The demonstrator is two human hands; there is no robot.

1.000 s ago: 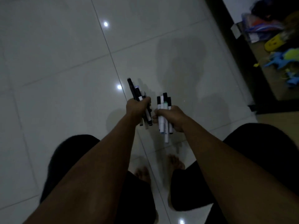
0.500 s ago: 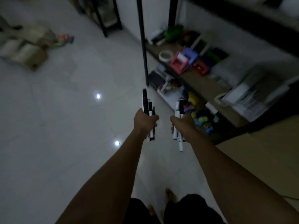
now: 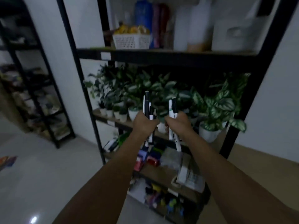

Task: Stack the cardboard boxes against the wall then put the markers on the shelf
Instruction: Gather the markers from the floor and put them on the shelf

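Glossy tiled floor, black metal shelf frame, wooden boards, plastic basket.

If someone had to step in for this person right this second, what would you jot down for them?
Left hand: grips a bundle of markers, held upright.
Right hand: grips a second bundle of markers, also upright.
Where things are: both bundles are held in front of the black shelf unit, level with the row of potted plants. No cardboard boxes are in view.
Done: markers gathered and brought to the shelf. The box stacking cannot be checked from here.
Left: choose a free spot on a shelf board and set both bundles down; the lower boards look crowded.
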